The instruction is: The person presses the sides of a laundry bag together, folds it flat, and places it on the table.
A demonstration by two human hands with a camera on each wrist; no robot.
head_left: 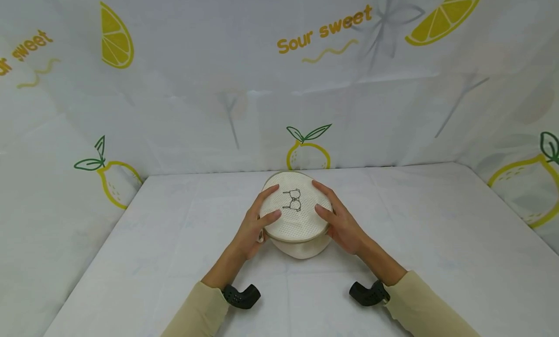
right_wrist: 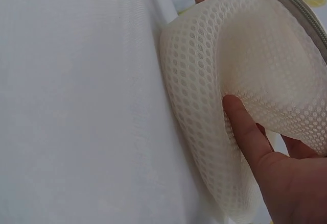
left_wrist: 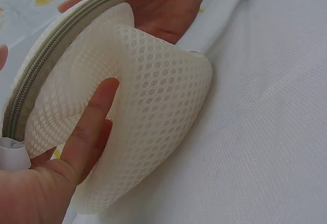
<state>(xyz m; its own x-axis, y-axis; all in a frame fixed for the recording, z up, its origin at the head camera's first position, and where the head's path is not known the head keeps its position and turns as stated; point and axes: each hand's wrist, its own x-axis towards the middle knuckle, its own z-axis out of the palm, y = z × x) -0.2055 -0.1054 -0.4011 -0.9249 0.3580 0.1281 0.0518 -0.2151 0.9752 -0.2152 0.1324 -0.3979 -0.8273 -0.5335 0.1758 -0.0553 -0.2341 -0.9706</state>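
A round cream mesh laundry bag [head_left: 301,225], with a small bra drawing on its flat top, rests on the white-covered table. Gripping its left side is my left hand [head_left: 252,230], thumb and index finger spread over the top panel. My right hand [head_left: 345,228] holds the opposite side in the same way. A greenish-grey zipper [left_wrist: 31,76] runs around the top edge, and a pale fabric tab [left_wrist: 14,154] sits by my left palm. Under the rim, the soft mesh wall [right_wrist: 196,81] is dented inward where fingers of both hands press into it.
White cloth covers the table [head_left: 183,240] on all sides of the bag. Behind it rises a white curtain [head_left: 183,114] printed with lemons and lettering. Black curved devices [head_left: 242,297] are strapped at both wrists, beside beige sleeves [head_left: 198,310].
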